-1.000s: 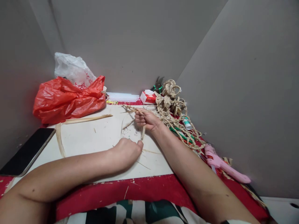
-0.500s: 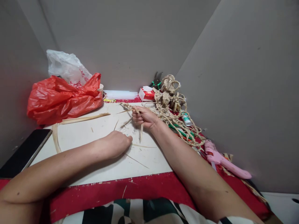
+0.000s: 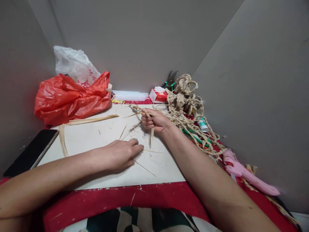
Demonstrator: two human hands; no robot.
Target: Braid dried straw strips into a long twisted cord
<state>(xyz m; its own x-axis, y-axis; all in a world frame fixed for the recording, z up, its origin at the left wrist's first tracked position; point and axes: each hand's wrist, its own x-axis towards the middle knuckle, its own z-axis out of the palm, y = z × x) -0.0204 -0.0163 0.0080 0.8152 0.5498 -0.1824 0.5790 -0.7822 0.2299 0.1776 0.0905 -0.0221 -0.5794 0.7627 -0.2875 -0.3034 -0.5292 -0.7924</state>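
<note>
1. The right hand (image 3: 154,121) is clenched around a tan, twisted plant-fibre braid (image 3: 135,108), over the flat white board (image 3: 84,138).
2. The left hand (image 3: 122,154), fingers loosely apart, is near a thin tan strip (image 3: 151,138) poking from the right hand.

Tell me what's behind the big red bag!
Behind the red plastic bag, a white plastic bag sticks up and part of a cup peeks out. The rest back there is covered.

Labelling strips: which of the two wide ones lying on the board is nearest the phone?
The curved strip, running toward the left forearm; the other, straighter strip lies beside the red bag.
</note>
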